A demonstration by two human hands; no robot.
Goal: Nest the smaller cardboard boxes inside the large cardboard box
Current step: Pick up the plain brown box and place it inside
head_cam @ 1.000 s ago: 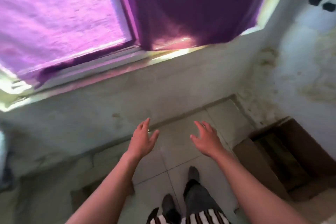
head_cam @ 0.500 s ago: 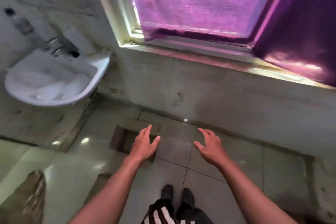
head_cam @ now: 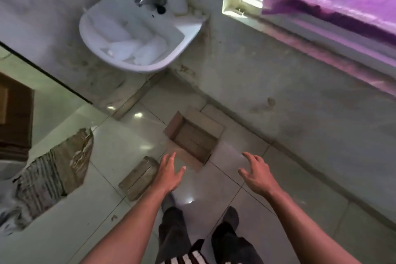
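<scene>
matt cardboard box (head_cam: 194,138), glossy floor tiles (head_cam: 120,150)

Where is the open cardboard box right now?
The open cardboard box sits on the floor tiles just beyond the left hand, below the sink.

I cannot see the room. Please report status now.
Left hand and right hand open, empty. Open cardboard box on floor ahead, untouched. Nothing between.
</scene>
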